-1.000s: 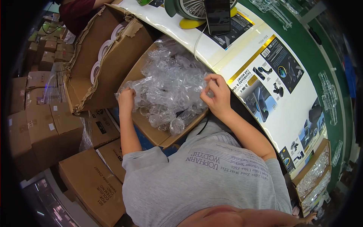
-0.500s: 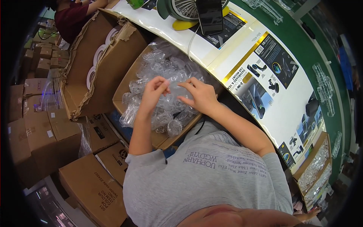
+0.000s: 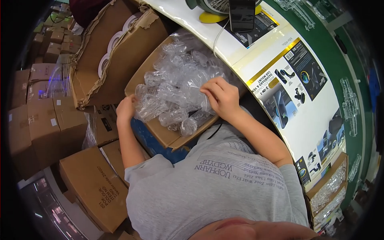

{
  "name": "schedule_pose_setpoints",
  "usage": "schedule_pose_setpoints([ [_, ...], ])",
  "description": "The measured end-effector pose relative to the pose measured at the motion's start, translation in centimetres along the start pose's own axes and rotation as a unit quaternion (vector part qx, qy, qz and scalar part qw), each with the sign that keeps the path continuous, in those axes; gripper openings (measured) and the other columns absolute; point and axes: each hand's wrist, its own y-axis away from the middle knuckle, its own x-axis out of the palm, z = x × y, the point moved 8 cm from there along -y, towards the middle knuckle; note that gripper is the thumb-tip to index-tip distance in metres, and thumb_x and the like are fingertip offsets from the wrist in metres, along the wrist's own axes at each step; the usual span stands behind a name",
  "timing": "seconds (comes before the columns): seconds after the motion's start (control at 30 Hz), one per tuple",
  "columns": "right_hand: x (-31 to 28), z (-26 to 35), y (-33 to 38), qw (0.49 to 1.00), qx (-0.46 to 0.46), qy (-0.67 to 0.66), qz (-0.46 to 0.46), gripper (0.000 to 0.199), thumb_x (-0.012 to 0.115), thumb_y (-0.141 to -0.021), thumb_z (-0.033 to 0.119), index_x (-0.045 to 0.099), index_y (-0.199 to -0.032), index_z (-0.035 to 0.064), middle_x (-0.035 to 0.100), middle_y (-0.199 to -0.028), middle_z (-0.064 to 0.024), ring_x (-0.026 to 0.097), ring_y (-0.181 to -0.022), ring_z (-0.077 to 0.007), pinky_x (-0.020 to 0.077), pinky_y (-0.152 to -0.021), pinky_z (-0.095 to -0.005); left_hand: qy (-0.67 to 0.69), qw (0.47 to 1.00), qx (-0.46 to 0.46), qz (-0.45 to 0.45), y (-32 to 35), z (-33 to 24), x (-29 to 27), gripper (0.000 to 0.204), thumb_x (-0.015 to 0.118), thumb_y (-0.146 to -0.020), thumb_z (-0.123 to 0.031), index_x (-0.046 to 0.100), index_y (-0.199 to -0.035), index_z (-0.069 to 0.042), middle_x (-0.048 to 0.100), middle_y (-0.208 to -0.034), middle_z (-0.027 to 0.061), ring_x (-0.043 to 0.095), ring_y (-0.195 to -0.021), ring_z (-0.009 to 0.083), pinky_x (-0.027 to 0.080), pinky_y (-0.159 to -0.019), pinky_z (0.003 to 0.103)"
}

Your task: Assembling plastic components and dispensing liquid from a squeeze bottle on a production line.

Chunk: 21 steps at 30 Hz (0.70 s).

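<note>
Clear thin plastic shells, heaped loosely, fill an open cardboard box in front of me. Over the right side of the heap, my right hand is closed in a pinch, its fingertips on a clear plastic piece. My left hand is at the box's left edge, next to the outermost shells. Its fingers are curled closed, and whatever they may hold is hidden.
A torn-edged carton with white rolls stands at the left. Stacked cartons lie beyond. On the right, a printed white table carries a fan and a phone. Clear plastic parts rest on a green surface.
My hands have moved apart from above the heap. The left one went left and down to the box's edge; the right one remains over the right side, its fingers now closer together.
</note>
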Motion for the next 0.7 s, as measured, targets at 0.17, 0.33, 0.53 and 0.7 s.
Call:
schedule_pose_setpoints([
  [0.17,-0.4,0.3,0.0,1.000,0.016,-0.002,-0.015,0.008,0.065,-0.075,0.005,0.059,-0.080,0.0057,0.056,-0.081,-0.0068,0.058,-0.063,-0.0242,0.0455,-0.054,-0.0299,0.019,0.996,0.063,0.061,0.4,3.4,4.8,0.029,0.063,-0.066,-0.008,0.063,-0.096,-0.009,0.064,-0.089,0.0146,0.061,-0.082,0.0304,0.047,-0.070,0.038],
  [0.33,0.4,-2.0,-0.2,0.980,0.132,-0.148,0.004,0.004,0.057,-0.084,0.005,0.055,-0.087,0.0050,0.054,-0.078,-0.0061,0.053,-0.063,-0.0132,0.0415,-0.057,-0.0226,0.116,0.989,0.089,-0.017,0.5,0.3,1.5,0.021,0.054,-0.072,-0.001,0.057,-0.093,0.000,0.060,-0.079,0.0169,0.060,-0.071,0.0269,0.045,-0.065,0.031],
  [0.53,0.1,-3.4,0.5,0.958,0.221,-0.179,0.040,0.023,0.062,-0.083,0.017,0.055,-0.102,0.0057,0.050,-0.075,-0.0057,0.045,-0.068,-0.0101,0.0391,-0.064,-0.0217,0.559,0.815,0.125,-0.088,-0.2,-1.2,-2.9,0.005,0.054,-0.083,-0.004,0.056,-0.087,-0.003,0.058,-0.078,0.0008,0.053,-0.072,0.0082,0.043,-0.064,0.022],
  [0.7,0.5,0.3,0.4,0.988,0.080,-0.107,0.071,0.038,0.071,-0.073,0.021,0.059,-0.108,0.0101,0.053,-0.073,-0.0052,0.050,-0.063,-0.0154,0.0419,-0.057,-0.0260,0.761,0.644,0.061,0.053,-0.5,-7.1,1.9,0.017,0.055,-0.085,-0.010,0.056,-0.100,-0.004,0.060,-0.090,0.0046,0.058,-0.081,0.0136,0.048,-0.064,0.026],
])
